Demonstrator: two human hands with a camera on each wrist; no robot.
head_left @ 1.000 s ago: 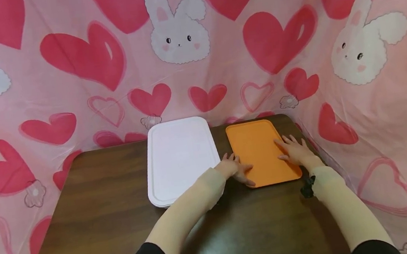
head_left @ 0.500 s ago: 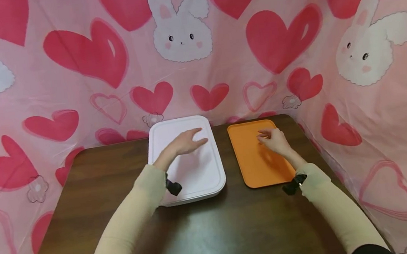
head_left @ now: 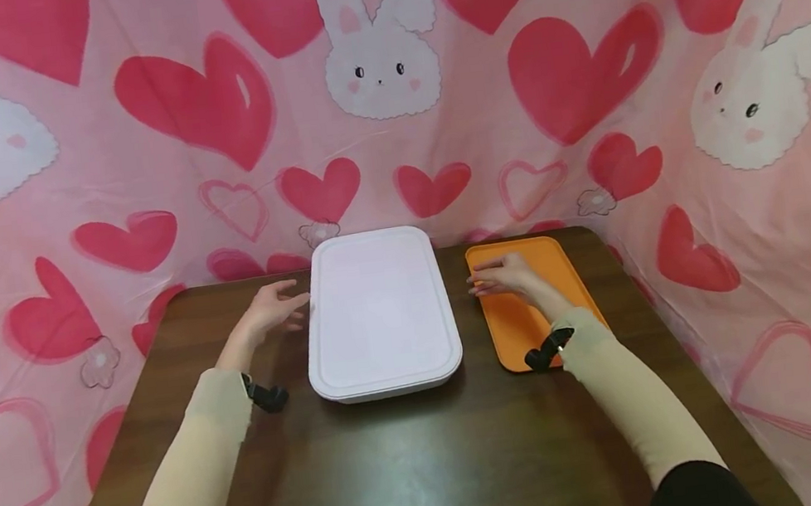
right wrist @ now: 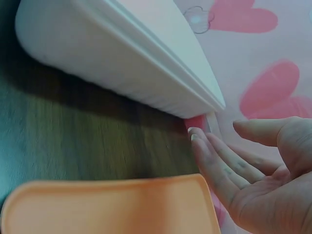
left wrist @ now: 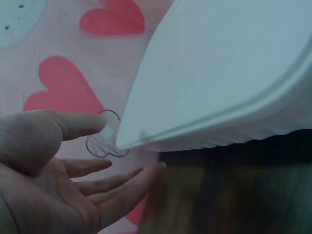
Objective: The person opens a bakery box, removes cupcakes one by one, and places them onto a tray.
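Note:
A white lidded box (head_left: 382, 314) with rounded corners stands at the back middle of the table. My left hand (head_left: 269, 310) is at its left side, fingers spread toward the rim and holding nothing. In the left wrist view the thumb and fingers (left wrist: 126, 195) lie apart beside the box's edge. To the right lies a flat orange tray (head_left: 523, 331). Above its left edge hovers my right hand (head_left: 509, 273), its fingers pointing at the box with a gap between. The right wrist view has that hand's fingers (right wrist: 219, 165) loosely extended, nothing in them.
The brown wooden table (head_left: 400, 471) reaches back to a pink cloth (head_left: 474, 128) printed with hearts and rabbits, which also hangs along both sides. A strip of tabletop separates the box from the tray. Each wrist wears a small black camera.
Both hands have left the orange tray. The left hand has passed over the white box to its left side; the right hand has lifted and shifted left toward the box.

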